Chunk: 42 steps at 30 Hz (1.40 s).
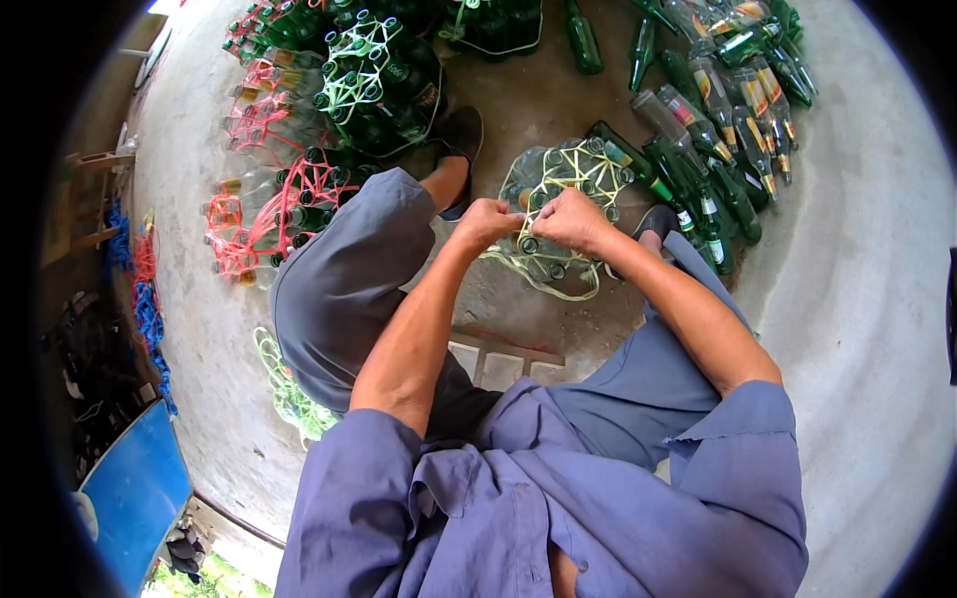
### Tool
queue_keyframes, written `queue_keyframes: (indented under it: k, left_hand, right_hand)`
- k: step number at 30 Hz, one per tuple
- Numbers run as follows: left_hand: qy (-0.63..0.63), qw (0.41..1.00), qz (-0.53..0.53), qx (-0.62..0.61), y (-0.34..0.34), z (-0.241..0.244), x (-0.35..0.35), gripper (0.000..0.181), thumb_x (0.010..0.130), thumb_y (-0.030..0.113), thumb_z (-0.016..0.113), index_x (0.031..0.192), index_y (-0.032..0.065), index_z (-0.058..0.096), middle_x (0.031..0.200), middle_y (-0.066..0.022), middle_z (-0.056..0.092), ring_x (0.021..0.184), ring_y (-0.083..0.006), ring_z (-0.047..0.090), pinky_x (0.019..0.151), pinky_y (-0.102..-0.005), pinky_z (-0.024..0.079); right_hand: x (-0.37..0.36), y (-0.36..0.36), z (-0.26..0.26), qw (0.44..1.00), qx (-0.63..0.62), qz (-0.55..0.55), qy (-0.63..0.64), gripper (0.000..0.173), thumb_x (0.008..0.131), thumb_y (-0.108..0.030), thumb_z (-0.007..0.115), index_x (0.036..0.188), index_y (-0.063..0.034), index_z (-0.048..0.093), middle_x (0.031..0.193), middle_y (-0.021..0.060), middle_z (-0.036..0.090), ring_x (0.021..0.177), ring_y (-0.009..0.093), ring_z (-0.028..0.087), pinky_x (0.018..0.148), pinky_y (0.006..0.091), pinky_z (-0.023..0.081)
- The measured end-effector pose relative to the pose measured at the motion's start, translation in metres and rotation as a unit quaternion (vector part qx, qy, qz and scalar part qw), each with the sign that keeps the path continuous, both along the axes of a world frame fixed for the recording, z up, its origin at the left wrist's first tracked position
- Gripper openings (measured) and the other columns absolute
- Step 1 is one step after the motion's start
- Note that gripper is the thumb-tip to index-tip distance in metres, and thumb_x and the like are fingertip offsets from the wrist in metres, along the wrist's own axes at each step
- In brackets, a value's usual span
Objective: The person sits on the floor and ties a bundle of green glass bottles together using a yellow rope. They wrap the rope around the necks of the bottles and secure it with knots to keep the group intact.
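Note:
Between my feet stands a bundle of clear glass bottles (pixel 556 270), upright, with pale yellow plastic twine (pixel 576 179) laced around and between their necks. At the near left edge of the bundle, my left hand (pixel 487 223) pinches the twine with its fingers closed. Just to its right, my right hand (pixel 574 221) is also closed on the twine, above the bottle mouths. The two hands are close together, with a short gap between the fingertips. A loose loop of the twine hangs at the bundle's near side. The fingertips' exact hold is partly hidden.
Loose green glass bottles (pixel 736 202) and clear labelled ones lie on the concrete floor at the right. Bundles tied with red twine (pixel 232 232) and green bottles under pale green twine (pixel 359 67) stand at the left. Behind my left leg lies loose green twine (pixel 288 389).

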<state>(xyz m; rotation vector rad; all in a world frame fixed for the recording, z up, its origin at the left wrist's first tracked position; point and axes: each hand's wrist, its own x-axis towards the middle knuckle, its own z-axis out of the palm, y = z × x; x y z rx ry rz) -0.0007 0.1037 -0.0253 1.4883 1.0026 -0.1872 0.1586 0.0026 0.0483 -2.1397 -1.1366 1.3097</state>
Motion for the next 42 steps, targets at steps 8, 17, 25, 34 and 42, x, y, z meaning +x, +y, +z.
queue_keyframes:
  k: [8,17,25,34,42]
  left_hand:
    - [-0.062,0.979,0.102,-0.166,-0.001,0.002,-0.01,0.032,0.077,0.034,0.076,0.069,0.0063,0.063,0.056,0.0025,0.048,0.048,-0.0077,0.038,0.044,-0.0278,0.028]
    - [-0.134,0.949,0.101,-0.266,0.001,0.014,-0.006,0.02,0.084,0.023,0.069,0.074,0.0135,0.055,0.055,0.0074,0.04,0.044,-0.0051,0.027,0.043,-0.0253,0.019]
    - [-0.125,0.971,0.074,-0.193,-0.008,0.026,0.004,0.018,0.084,0.019,0.071,0.074,0.0118,0.057,0.06,0.0069,0.047,0.049,-0.0045,0.036,0.045,-0.0238,0.024]
    - [-0.125,0.98,0.069,-0.14,-0.014,0.024,0.008,0.018,0.083,0.016,0.073,0.074,0.0083,0.059,0.064,0.0054,0.051,0.055,-0.0053,0.042,0.049,-0.0242,0.031]
    - [-0.134,0.977,0.106,-0.131,-0.018,0.01,0.011,0.018,0.08,0.01,0.074,0.071,0.0069,0.058,0.063,0.0032,0.053,0.056,-0.0067,0.045,0.05,-0.0247,0.033]
  right_hand:
    - [0.012,0.009,0.014,0.991,0.011,0.116,-0.057,0.027,0.063,-0.028,0.065,0.072,-0.0038,0.073,0.065,0.0193,0.064,0.059,0.03,0.063,0.063,0.0398,0.052]
    - [0.032,0.019,0.052,0.942,-0.018,0.302,-0.143,0.019,0.064,-0.021,0.062,0.071,-0.0046,0.07,0.072,0.0212,0.066,0.071,0.038,0.065,0.067,0.0441,0.052]
    - [0.042,0.014,0.064,0.898,0.016,0.357,-0.258,0.013,0.067,-0.014,0.062,0.071,-0.0052,0.07,0.075,0.0191,0.067,0.076,0.038,0.066,0.069,0.0465,0.052]
    - [0.053,-0.01,0.053,0.909,-0.005,0.329,-0.255,0.011,0.071,-0.017,0.064,0.073,-0.0083,0.07,0.074,0.0165,0.067,0.075,0.037,0.066,0.068,0.0465,0.051]
    - [0.059,-0.029,0.04,0.966,-0.035,0.23,-0.11,0.023,0.076,-0.016,0.061,0.091,-0.0066,0.075,0.085,0.0189,0.07,0.079,0.033,0.068,0.073,0.0408,0.053]
